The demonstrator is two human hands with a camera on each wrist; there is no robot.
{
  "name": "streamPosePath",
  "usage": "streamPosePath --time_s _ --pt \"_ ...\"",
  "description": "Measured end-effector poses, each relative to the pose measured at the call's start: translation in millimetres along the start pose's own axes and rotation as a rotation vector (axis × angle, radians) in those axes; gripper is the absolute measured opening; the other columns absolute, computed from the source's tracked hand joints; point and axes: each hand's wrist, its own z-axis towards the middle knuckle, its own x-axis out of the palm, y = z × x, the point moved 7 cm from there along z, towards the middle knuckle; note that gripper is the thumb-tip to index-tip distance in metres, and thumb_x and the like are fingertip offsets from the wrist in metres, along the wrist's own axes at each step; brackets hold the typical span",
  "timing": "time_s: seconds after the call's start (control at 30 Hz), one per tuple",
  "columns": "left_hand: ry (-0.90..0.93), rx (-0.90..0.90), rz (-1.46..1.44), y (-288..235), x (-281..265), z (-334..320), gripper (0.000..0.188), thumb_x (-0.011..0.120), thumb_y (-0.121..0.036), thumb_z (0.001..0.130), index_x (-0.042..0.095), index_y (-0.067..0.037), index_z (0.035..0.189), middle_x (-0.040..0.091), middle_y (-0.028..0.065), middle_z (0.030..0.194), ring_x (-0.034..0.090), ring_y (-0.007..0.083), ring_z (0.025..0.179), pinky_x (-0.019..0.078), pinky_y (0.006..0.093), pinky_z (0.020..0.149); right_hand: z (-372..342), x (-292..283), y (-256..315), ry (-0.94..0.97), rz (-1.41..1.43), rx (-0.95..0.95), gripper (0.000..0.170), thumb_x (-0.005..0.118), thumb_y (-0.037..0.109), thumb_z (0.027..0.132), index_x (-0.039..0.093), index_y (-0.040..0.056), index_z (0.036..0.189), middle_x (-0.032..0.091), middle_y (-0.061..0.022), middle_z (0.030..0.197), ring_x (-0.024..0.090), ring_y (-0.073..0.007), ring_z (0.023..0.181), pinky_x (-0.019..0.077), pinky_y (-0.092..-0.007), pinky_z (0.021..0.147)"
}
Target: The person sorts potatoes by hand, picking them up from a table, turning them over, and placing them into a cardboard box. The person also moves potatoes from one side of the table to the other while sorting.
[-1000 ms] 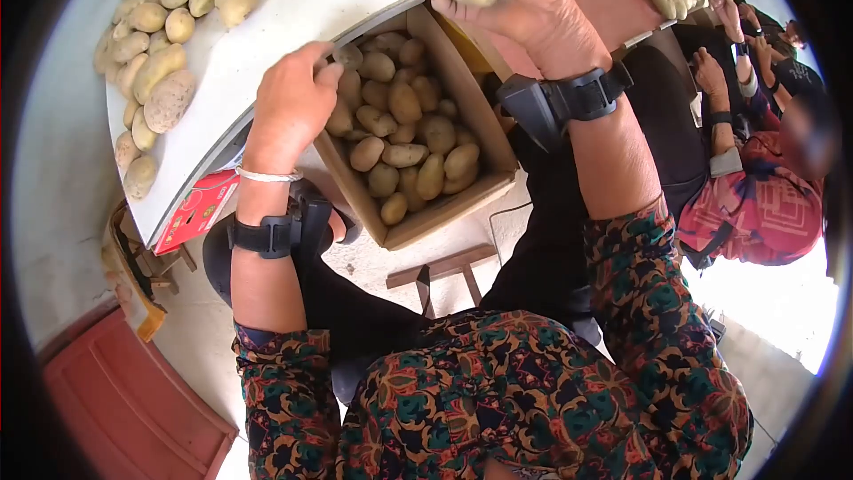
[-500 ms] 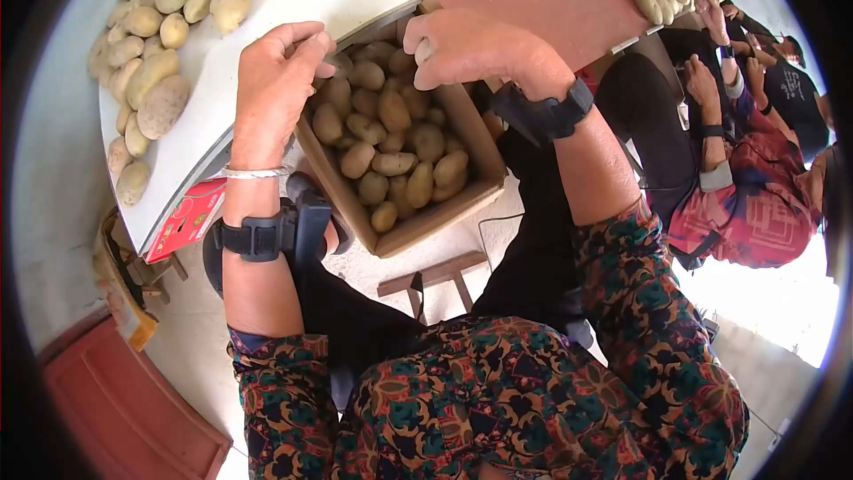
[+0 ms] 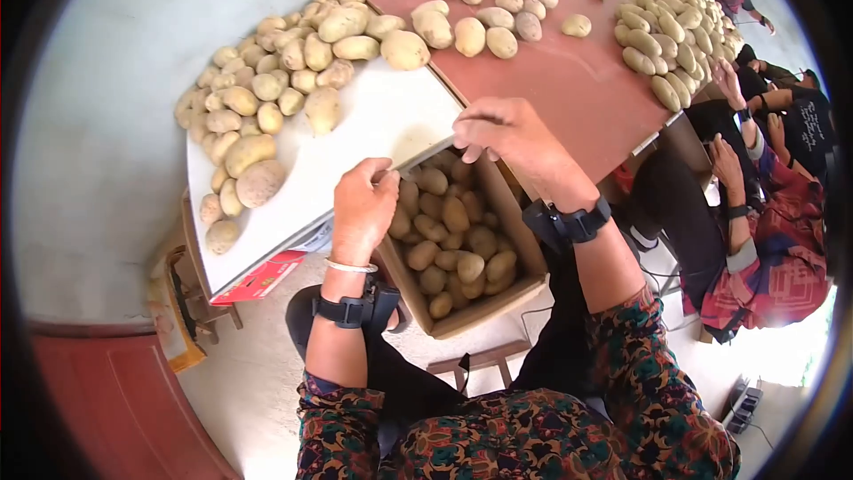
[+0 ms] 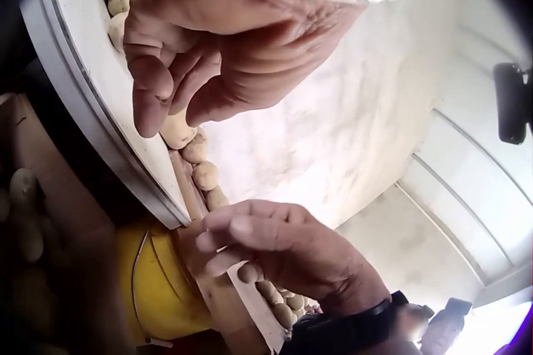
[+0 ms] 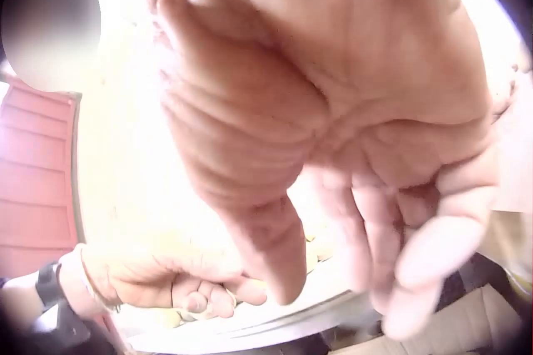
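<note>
Both hands hover over the far edge of a cardboard box (image 3: pixel 498 309) filled with potatoes (image 3: pixel 455 213). My left hand (image 3: pixel 362 213), with loosely bent fingers, is at the near edge of the white tabletop (image 3: pixel 391 120). In the left wrist view nothing shows between the thumb and fingers of this left hand (image 4: pixel 241 47). To its right, my right hand (image 3: pixel 520 147) hangs palm down near the table's corner. The right wrist view shows the right hand (image 5: pixel 333 105) with extended fingers and an empty palm.
A heap of potatoes (image 3: pixel 267 84) covers the back left of the white tabletop. On the red tabletop (image 3: pixel 551 89) lie scattered potatoes and a pile of longer ones (image 3: pixel 662 40). Other people (image 3: pixel 764 240) sit at the right. A wooden stool (image 3: pixel 480 360) stands below the box.
A second ago my right hand held a potato up beyond the box; it came back over the box and now holds nothing. The head view has tilted up, showing more of the tabletops.
</note>
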Motion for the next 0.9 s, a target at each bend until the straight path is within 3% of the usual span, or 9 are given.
streamPosePath --time_s 0.1,0.2,0.27,0.33,0.57,0.67,0.77,0.83,0.9 --pt "0.002 -0.075 -0.091 -0.1 -2.1 1.0 0.033 0.062 -0.012 0.085 0.062 0.01 0.11 0.068 0.0145 0.083 0.064 0.0174 0.068 0.0521 0.0292 0.068 -2.9 -12.0 5.1 -0.079 0.151 -0.009 0.021 0.064 0.02 0.087 0.067 0.0005 0.094 0.066 -0.0052 0.083 0.061 -0.0108 0.071 0.0408 -0.0229 0.06" --pt "-0.079 0.057 0.27 -7.9 -15.2 18.9 0.037 0.064 -0.015 0.084 0.062 0.009 0.112 0.067 0.0216 0.098 0.066 0.0273 0.087 0.0512 0.034 0.081 -3.3 -24.2 -0.7 -0.157 0.264 -0.018 0.016 0.064 0.017 0.089 0.066 0.0019 0.092 0.064 -0.004 0.08 0.058 -0.0096 0.071 0.0387 -0.0216 0.061" --pt "-0.206 0.14 0.478 -14.0 -32.5 39.3 0.044 0.067 -0.021 0.082 0.06 0.005 0.117 0.062 0.0255 0.114 0.058 0.0364 0.107 0.0449 0.0394 0.096 -1.9 -27.5 -6.2 -0.181 0.309 -0.014 0.015 0.064 0.016 0.089 0.065 0.0019 0.092 0.064 -0.0036 0.08 0.058 -0.0097 0.07 0.0388 -0.0215 0.062" --pt "-0.207 0.067 0.578 -18.1 -47.3 70.7 0.051 0.07 -0.019 0.078 0.055 0.006 0.121 0.055 0.0257 0.122 0.049 0.0386 0.119 0.04 0.0419 0.101 -1.0 -27.5 -8.2 -0.184 0.293 -0.039 0.017 0.063 0.016 0.087 0.065 -0.0007 0.092 0.064 -0.005 0.079 0.059 -0.0116 0.069 0.0428 -0.0232 0.063" --pt "-0.295 0.09 0.743 29.6 -35.6 127.4 0.058 0.07 -0.019 0.077 0.05 -0.002 0.129 0.054 0.0248 0.124 0.047 0.0425 0.119 0.0395 0.0446 0.102 7.7 -23.5 -12.0 -0.184 0.181 -0.09 0.02 0.063 0.015 0.084 0.066 -0.0041 0.089 0.064 -0.0069 0.077 0.06 -0.0136 0.064 0.0487 -0.0258 0.061" --pt "-0.395 0.08 0.63 31.3 -41.3 112.5 0.059 0.072 -0.021 0.076 0.051 -0.006 0.129 0.053 0.0248 0.125 0.046 0.0435 0.119 0.0392 0.0456 0.102 5.8 -27.0 -10.6 -0.212 0.164 -0.097 0.021 0.063 0.016 0.084 0.066 -0.0045 0.088 0.065 -0.0071 0.076 0.061 -0.0135 0.064 0.0491 -0.0259 0.062" --pt "-0.278 0.108 0.493 27.3 -45.6 96.0 0.054 0.068 -0.023 0.081 0.05 -0.003 0.128 0.056 0.022 0.122 0.055 0.0395 0.11 0.049 0.0399 0.089 3.0 -26.3 -8.5 -0.211 0.192 -0.093 0.02 0.064 0.018 0.084 0.067 -0.0023 0.088 0.066 -0.007 0.078 0.061 -0.013 0.063 0.0465 -0.0249 0.058" --pt "0.079 -0.374 -0.829 23.3 -21.6 65.8 0.043 0.058 -0.028 0.092 0.051 -0.001 0.126 0.061 0.0173 0.113 0.064 0.0305 0.091 0.0514 0.0297 0.068 -1.1 -23.8 -10.2 -0.169 0.251 -0.036 0.02 0.065 0.019 0.084 0.067 -0.0005 0.09 0.066 -0.0067 0.079 0.061 -0.0124 0.064 0.0442 -0.0237 0.057" --pt "0.164 -0.326 -0.956 -8.7 -12.8 42.1 0.042 0.051 -0.031 0.097 0.052 0.0 0.125 0.063 0.0153 0.108 0.064 0.0267 0.082 0.0477 0.0265 0.06 -1.8 -20.5 -12.5 -0.129 0.304 0.014 0.021 0.066 0.02 0.084 0.067 0.0013 0.092 0.067 -0.0064 0.081 0.061 -0.0118 0.066 0.0418 -0.0225 0.055"
